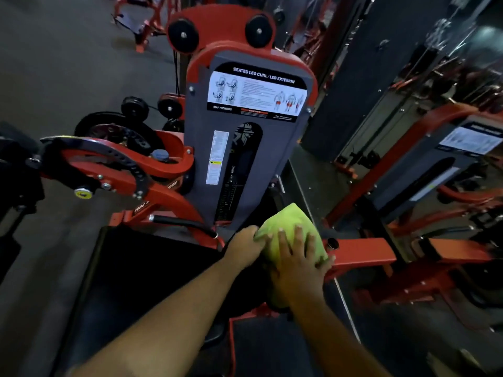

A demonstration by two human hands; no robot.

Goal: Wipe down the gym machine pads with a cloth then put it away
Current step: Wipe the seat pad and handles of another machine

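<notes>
Here, the right hand [296,265] presses flat, fingers spread, on a folded lime-green cloth [288,232]; the left hand [245,247] pinches its near-left edge. Left of both hands lies the black padded seat [152,265]; beyond them stands the grey weight-stack shroud [245,137].

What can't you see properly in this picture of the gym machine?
- Head view: what lies beneath the green cloth, hidden by cloth and right hand.
- Left hand fingertips, behind the cloth's edge.
- Instruction label small print, too small and blurred.
- Black seat pad, too dark for detail.
</notes>
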